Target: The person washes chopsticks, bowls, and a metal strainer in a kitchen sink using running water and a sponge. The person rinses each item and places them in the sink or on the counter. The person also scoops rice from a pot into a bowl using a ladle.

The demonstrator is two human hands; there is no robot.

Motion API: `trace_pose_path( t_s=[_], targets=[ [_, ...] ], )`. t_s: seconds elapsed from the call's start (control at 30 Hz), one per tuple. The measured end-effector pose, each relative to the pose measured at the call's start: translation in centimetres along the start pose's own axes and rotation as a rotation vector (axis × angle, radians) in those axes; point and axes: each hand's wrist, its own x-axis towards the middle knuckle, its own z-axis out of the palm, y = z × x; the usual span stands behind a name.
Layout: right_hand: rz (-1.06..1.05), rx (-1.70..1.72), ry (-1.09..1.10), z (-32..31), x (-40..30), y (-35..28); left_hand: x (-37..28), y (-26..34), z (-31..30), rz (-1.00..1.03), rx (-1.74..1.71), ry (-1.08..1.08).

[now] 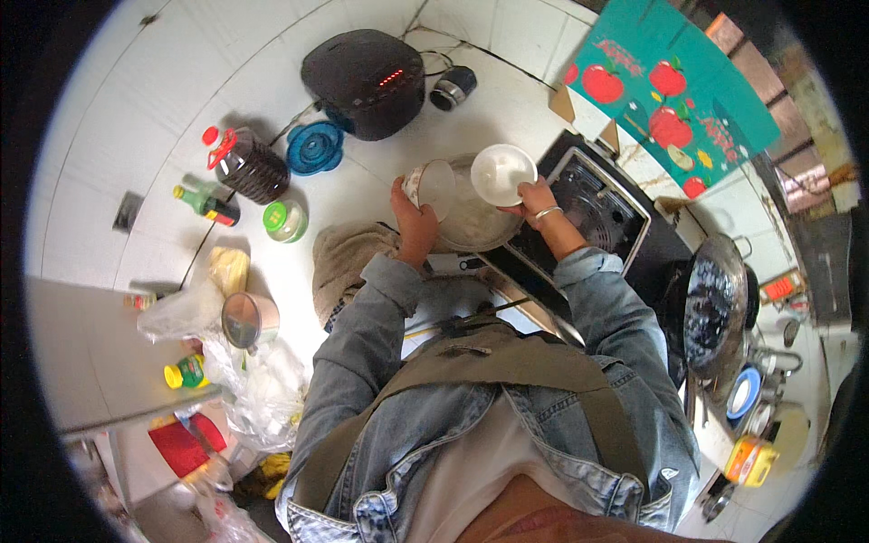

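Observation:
My left hand [415, 229] grips a white bowl with a patterned outside [436, 189], tilted on its side with the fingers around its wall. In my right hand [536, 201] is a smaller white bowl [504, 173], its inside facing up toward me; what it contains is hard to make out. Both are held over a wide metal basin [475, 234], which the bowls and hands partly cover. A pale, cloudy layer shows inside the basin. It stands at the counter's front edge, beside the black gas stove [597, 197].
A black rice cooker [366, 85] with lit display stands behind, near a blue lid [316, 147]. Leftward are a dark-liquid jug [251, 163], a green bottle [210, 206], a green-lidded jar [285, 220] and plastic bags [261, 394]. A cloth [353, 261] lies left of the basin; a wok [716, 309] sits right.

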Motion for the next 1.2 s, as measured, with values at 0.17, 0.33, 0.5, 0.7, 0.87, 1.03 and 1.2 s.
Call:
trace_pose_path(
  t_s=[0.17,0.33,0.5,0.7,0.87,1.03,1.2],
  targets=[
    [-0.866,-0.757,0.106,0.0,-3.0,-0.6,0.0,0.3,0.5,-0.010,0.000,-0.018],
    [-1.325,-1.251,-0.200,0.6,-4.0,-1.4,0.7,-0.3,0.1,0.124,0.004,0.042],
    [-1.344,-1.205,-0.135,1.1,-4.4,-1.4,0.4,-0.1,-0.5,0.141,-0.003,0.044],
    [-1.251,-1.060,0.092,1.9,-3.8,-1.4,0.4,0.6,-1.4,0.019,-0.042,0.012],
    [-0.143,-0.002,0.101,2.2,-2.5,-1.0,0.0,0.3,-0.2,-0.191,-0.309,-0.136],
    [-0.009,0.250,0.080,1.1,-6.2,-1.7,-2.2,3.3,1.2,-0.536,-0.702,-0.402],
    [-0.133,0.276,0.181,-2.8,-9.4,0.9,-6.1,4.8,3.5,-0.546,-0.640,-0.664]
  ],
)
